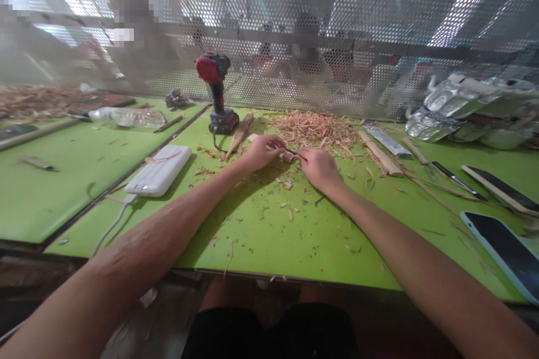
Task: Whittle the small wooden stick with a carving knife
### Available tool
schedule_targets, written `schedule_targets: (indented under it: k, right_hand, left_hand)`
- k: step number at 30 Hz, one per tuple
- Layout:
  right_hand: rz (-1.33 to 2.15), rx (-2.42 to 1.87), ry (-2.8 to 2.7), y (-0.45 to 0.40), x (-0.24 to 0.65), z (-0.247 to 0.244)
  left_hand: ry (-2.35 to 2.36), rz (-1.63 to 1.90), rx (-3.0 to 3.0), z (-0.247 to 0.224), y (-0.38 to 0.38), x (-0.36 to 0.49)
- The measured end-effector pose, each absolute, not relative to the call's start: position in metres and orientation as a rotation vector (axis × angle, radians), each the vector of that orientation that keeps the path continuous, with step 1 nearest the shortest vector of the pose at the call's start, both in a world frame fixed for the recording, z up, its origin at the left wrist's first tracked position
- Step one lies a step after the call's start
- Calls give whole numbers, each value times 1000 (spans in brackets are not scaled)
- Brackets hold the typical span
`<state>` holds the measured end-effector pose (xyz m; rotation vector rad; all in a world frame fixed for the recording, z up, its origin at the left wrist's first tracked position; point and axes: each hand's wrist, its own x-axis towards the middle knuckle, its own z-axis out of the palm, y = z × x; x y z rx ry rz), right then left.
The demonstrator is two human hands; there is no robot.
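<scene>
Both hands meet over the middle of the green table (269, 235). My left hand (266, 152) has its fingers curled together around something small I cannot make out. My right hand (318, 167) is closed on a thin dark tool (291, 151), whose far end reaches toward the left fingertips. Below the tool, between the hands, lies a small pale wood piece (287, 157). Wood chips (288, 185) are scattered in front of the hands. Behind them lies a heap of wood shavings (318, 128).
A red and black drill (217, 92) stands behind left, beside a white power bank (160, 171) with a cable. At right lie a wooden stick (381, 154), a pen (458, 180) and phones (501, 252). A perforated screen (261, 39) rises behind, with people beyond.
</scene>
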<state>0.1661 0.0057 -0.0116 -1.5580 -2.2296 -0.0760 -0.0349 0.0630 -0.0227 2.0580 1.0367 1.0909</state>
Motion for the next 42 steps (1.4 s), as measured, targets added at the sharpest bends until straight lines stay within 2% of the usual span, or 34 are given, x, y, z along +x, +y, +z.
schedule_targets:
  k: [7,25,42]
  right_hand:
    - [-180,-1595,-2240,3,164,-11]
    - [-164,-1561,-2263,0,162,-13]
    - [-202,-1705,-2325,-1,161,-13]
  left_hand:
    - [1046,1088,2093,-27,67,-31]
    - [996,1122,2139,-43,79,-33]
    - [1056,1042,2246,-44,74,-35]
